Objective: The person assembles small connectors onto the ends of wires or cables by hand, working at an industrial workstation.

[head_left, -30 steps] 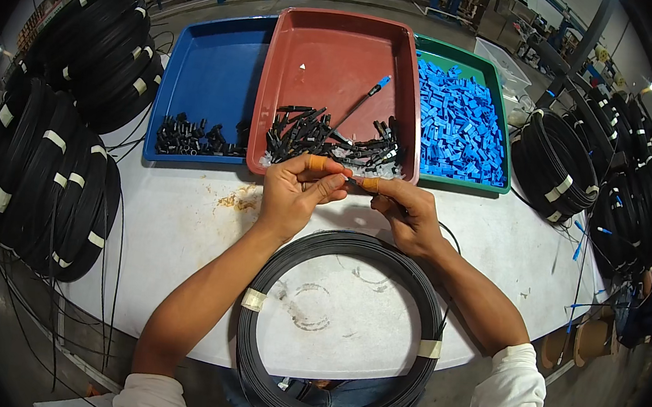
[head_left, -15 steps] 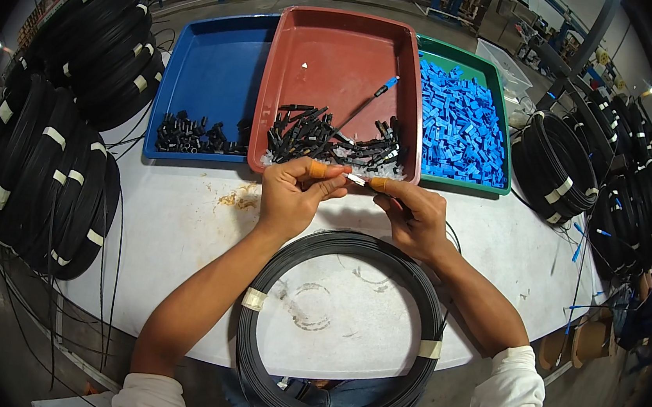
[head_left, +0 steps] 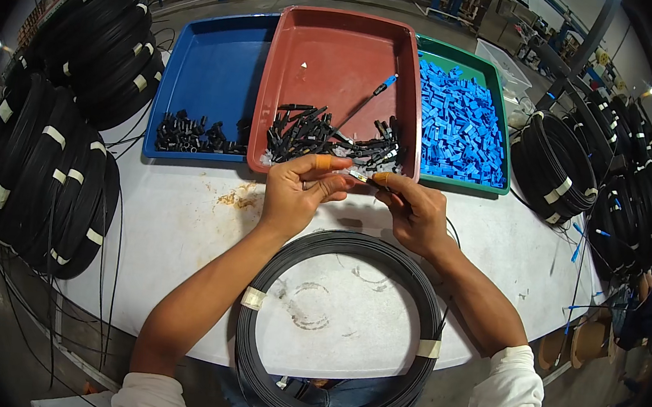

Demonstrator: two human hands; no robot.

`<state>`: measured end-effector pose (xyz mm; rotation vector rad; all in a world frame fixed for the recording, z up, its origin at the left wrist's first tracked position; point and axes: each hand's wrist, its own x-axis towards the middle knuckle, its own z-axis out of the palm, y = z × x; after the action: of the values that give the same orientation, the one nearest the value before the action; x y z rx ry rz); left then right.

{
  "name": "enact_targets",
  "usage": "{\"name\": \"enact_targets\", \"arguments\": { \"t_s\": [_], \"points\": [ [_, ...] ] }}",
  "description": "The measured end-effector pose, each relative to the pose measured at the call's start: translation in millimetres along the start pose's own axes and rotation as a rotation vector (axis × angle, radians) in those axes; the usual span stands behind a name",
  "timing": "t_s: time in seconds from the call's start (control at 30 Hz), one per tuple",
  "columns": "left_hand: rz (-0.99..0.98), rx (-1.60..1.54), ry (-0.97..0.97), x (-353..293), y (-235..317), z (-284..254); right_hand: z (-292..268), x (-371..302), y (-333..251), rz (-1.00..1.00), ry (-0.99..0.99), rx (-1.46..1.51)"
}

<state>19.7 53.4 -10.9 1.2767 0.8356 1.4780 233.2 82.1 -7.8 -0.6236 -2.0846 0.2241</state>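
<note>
My right hand [head_left: 418, 212] pinches a small white-and-black cable connector [head_left: 358, 176] between thumb and index finger, just in front of the red tray. Close to the connector's left end is my left hand [head_left: 295, 194], its index finger and thumb parted and the other fingers curled. Orange tape wraps an index finger on each hand. A coil of thin black cable [head_left: 247, 341], bound with pale tape, lies below my hands and overhangs the table's near edge. One strand rises from the coil behind my right wrist.
A red tray [head_left: 332, 55] holds black connector parts and a blue-tipped piece. Left of it, a blue tray [head_left: 218, 60] contains short black parts. The green tray [head_left: 503, 158] holds blue housings. Cable coils [head_left: 47, 169] are stacked left, with more coils [head_left: 553, 166] at right.
My left fingertips have parted and drawn slightly off the connector's end. My right hand keeps its grip nearly in place, and more of the connector shows.
</note>
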Motion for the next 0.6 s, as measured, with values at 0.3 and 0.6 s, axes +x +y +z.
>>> {"name": "enact_targets", "arguments": {
  "t_s": [0.3,0.6],
  "points": [
    [0.074,0.063,0.101,-2.3,-7.8,-1.7,0.2,-1.3,3.4,-0.105,-0.008,-0.147],
    [0.038,0.189,0.061,-5.3,-7.7,-2.1,5.5,-5.5,7.0,-0.069,0.005,-0.12]
  ]
}}
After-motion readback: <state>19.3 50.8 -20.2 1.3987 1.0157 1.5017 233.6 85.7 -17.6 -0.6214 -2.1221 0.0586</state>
